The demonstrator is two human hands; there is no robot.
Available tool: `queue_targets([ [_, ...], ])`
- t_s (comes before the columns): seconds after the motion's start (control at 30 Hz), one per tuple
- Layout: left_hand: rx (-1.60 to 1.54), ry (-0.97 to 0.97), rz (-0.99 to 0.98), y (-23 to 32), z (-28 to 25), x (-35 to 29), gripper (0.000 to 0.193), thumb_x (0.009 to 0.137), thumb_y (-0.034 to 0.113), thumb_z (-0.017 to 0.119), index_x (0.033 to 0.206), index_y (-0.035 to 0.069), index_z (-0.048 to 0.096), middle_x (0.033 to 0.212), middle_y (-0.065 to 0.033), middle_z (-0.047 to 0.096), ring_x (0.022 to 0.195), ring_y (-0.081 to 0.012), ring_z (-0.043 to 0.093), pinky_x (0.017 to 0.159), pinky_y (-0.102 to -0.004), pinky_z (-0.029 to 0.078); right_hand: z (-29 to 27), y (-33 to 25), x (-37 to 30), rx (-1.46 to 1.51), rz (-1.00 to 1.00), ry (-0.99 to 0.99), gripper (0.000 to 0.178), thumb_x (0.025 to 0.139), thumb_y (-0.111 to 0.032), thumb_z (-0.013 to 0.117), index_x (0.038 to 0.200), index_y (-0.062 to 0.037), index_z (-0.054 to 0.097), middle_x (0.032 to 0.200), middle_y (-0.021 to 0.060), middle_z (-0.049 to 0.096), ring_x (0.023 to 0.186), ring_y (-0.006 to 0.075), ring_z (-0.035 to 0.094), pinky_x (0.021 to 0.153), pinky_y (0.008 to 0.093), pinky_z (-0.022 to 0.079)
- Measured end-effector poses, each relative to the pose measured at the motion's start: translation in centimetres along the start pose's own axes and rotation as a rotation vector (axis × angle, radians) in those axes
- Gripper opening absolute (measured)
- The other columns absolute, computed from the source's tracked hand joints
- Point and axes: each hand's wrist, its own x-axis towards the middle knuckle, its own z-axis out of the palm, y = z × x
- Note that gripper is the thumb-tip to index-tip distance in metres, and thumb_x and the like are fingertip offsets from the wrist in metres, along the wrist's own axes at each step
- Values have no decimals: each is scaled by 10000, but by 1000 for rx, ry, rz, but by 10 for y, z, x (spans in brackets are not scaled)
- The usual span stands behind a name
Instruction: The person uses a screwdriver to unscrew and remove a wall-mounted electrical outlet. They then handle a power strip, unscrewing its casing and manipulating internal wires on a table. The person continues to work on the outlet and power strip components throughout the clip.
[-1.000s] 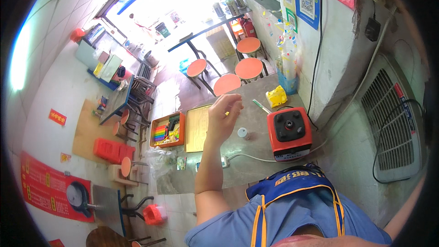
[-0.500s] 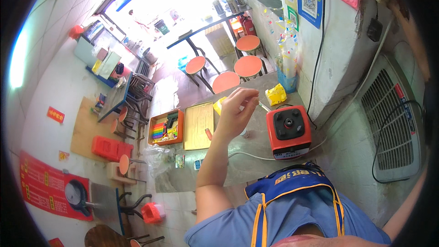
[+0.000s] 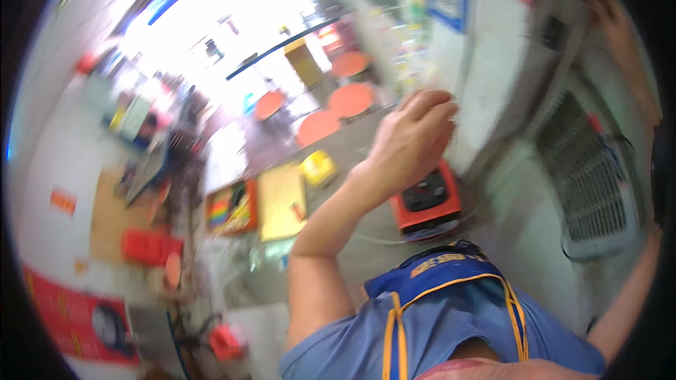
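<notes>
My left hand (image 3: pixel 420 130) is raised over the counter, fingers curled in. It is beyond the red blender base (image 3: pixel 428 202) and hides part of its black top. Whether the fingers hold anything is hidden and blurred. A yellow packet (image 3: pixel 319 168) lies on the counter left of my left forearm, beside a pale yellow tray (image 3: pixel 280 204) with a small red thing on it. My right arm rises along the right rim, and my right hand (image 3: pixel 610 17) is near the wall at the upper right, its fingers smeared.
An orange box (image 3: pixel 251 205) of colourful things stands left of the tray on the grey counter (image 3: pixel 246 287). Several orange stools (image 3: pixel 351 100) stand beyond it. A white cable (image 3: pixel 377 241) runs to the blender base. A grey vented panel (image 3: pixel 588 176) stands at right.
My left hand has moved right, from above the middle of the counter to above the blender base. The whole view has shifted and blurred. My right hand now shows lower at the rim.
</notes>
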Motion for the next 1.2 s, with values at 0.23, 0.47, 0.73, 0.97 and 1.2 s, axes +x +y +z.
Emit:
queue_targets([
  [0.23,300,18,425,8,36,109,451,826,23,682,1267,-41,619,1370,-153,575,1240,-367,566,953,-451,528,17,-19,2,308,368,133,355,1043,-195,621,1362,-40,605,920,58,681,761,122,653,688,292,562],
  [0.47,598,183,624,9,69,186,437,869,129,622,1279,-19,637,1454,-144,512,1357,-357,473,933,-409,499,16,-29,5,469,415,113,445,1026,-169,634,1442,-29,558,953,64,699,772,133,663,729,295,561],
  [0.73,743,280,652,-1,81,210,348,874,163,620,1170,2,709,1473,-116,519,1376,-350,470,965,-431,489,8,-35,5,472,462,83,454,1021,-165,636,1443,-17,558,976,66,702,790,130,656,749,292,557],
  [0.97,656,298,729,-16,80,214,349,860,147,638,1162,-13,713,1472,-127,518,1382,-360,469,1060,-469,470,13,-37,7,504,512,79,458,1025,-152,631,1451,-3,558,1007,62,712,785,120,640,772,287,549],
  [1.2,587,345,774,-29,87,218,394,857,125,634,1217,-26,690,1488,-120,515,1400,-353,469,1064,-451,479,8,-37,7,448,523,48,445,1038,-164,628,1445,4,563,1014,47,705,794,107,636,767,265,541],
])
